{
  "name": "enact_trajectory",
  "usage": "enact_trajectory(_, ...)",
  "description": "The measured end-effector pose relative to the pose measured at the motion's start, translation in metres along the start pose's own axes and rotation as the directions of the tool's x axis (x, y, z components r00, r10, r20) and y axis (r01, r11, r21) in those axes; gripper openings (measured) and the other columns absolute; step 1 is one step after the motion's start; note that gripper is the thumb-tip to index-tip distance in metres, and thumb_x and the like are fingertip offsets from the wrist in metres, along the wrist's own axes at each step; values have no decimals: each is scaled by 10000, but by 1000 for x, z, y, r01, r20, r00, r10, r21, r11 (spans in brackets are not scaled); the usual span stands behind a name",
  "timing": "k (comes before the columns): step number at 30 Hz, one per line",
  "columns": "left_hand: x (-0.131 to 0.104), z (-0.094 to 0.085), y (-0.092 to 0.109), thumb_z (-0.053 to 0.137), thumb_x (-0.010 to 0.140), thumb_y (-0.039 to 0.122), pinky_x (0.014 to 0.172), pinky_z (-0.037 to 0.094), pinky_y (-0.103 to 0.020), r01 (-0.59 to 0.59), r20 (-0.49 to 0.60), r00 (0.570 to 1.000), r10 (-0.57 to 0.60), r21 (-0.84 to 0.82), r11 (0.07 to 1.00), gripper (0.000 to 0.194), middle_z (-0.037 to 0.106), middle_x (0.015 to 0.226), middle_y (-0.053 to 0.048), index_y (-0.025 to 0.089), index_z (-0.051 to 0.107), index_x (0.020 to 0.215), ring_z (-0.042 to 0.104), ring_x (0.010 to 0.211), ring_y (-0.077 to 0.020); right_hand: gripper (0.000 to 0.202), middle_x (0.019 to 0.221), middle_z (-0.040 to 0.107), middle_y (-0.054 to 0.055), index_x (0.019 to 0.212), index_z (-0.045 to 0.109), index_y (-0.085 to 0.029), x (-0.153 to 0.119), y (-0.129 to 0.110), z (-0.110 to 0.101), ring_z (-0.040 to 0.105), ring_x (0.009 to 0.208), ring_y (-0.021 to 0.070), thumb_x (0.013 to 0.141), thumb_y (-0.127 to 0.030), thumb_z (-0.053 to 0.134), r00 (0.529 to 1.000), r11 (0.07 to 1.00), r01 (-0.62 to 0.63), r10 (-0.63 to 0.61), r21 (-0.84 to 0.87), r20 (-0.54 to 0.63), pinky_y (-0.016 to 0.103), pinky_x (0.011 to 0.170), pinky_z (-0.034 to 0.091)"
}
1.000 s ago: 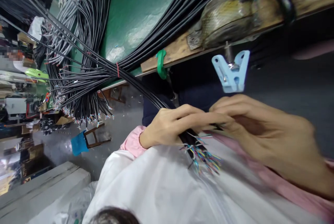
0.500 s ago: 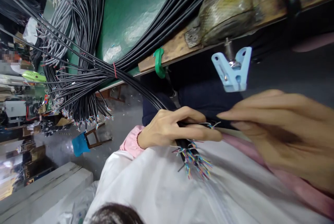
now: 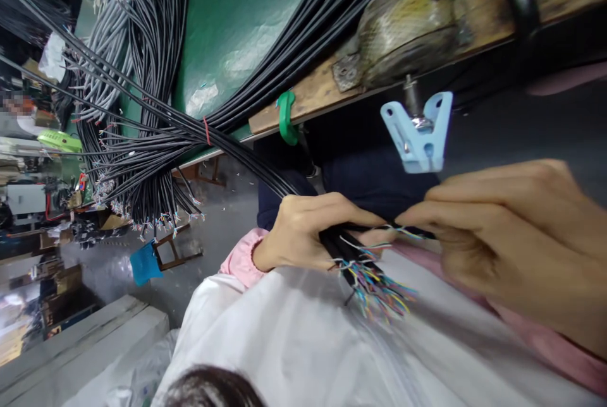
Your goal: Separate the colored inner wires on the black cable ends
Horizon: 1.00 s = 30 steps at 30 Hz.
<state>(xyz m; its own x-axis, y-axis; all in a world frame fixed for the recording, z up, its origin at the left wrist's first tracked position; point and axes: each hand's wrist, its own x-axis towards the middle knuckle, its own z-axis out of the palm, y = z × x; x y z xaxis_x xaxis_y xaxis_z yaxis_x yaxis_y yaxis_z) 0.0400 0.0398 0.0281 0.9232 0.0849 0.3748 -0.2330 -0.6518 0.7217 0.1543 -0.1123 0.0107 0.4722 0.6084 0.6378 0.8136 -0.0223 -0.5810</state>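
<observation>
My left hand [image 3: 303, 230] is wrapped round a bundle of black cables [image 3: 279, 182] in front of my lap. Below its fingers, many stripped ends fan out as thin coloured wires [image 3: 379, 287] against my white apron. One cable's thin wires [image 3: 403, 230] stick out separately past my left fingertips. On these wires the thumb and forefinger of my right hand [image 3: 502, 236] are pinched; the exact contact is partly hidden by the fingers. A light-blue clip [image 3: 417, 135] hangs from a metal stem just above my right hand.
The bundle has a red tie [image 3: 207, 131] and runs over the green table [image 3: 237, 9]. More black cables [image 3: 159, 47] and grey cables [image 3: 107, 47] lie there. A taped device [image 3: 403, 28] and a green hook [image 3: 287, 117] are on the wooden edge. A blue stool [image 3: 146, 263] stands on the floor.
My right hand has closed its fingertips onto the single cable's wires, from just beside them. My left fingers have shifted and the fanned wire ends have swung to the right.
</observation>
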Motion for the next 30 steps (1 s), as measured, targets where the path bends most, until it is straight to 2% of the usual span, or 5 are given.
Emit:
enact_trajectory(4,0,1,0,671,946,416,584,537,-171,75,-42,996,-79,-83,994,312,747,712,-15,143,772,832,635,561,-59,229,809,612,10,865,600,-285,-1,6,1,591,700,125,974,-84,583,988,991,-64,79,114,-133,307,619,489)
enact_trajectory(11,16,-6,10,663,955,354,551,493,-151,68,-12,998,-69,-71,995,295,716,675,0,128,714,773,620,550,-44,220,777,694,-11,896,602,-305,7,4,0,683,709,141,981,-105,567,1000,972,3,0,236,-16,311,577,516)
enact_trajectory(15,19,-1,9,681,941,395,481,422,-152,59,-50,997,-63,-78,995,331,652,609,27,149,692,720,544,491,-30,168,730,679,10,823,638,-292,9,20,1,656,662,131,988,-264,624,972,915,-207,234,345,-37,298,534,454)
enact_trajectory(20,23,14,6,746,893,375,500,412,-153,33,-217,974,-68,-157,987,300,641,615,42,157,660,706,532,508,-28,532,697,636,55,666,674,-237,31,29,22,600,646,154,797,-751,712,727,336,-605,603,722,328,323,570,465)
enact_trajectory(30,34,34,3,811,820,354,530,485,-173,47,-475,877,-76,-73,996,263,670,628,35,159,673,711,574,516,-50,630,630,395,-8,614,585,-227,65,16,36,384,551,99,669,-835,743,669,-143,-587,468,797,577,261,490,385)
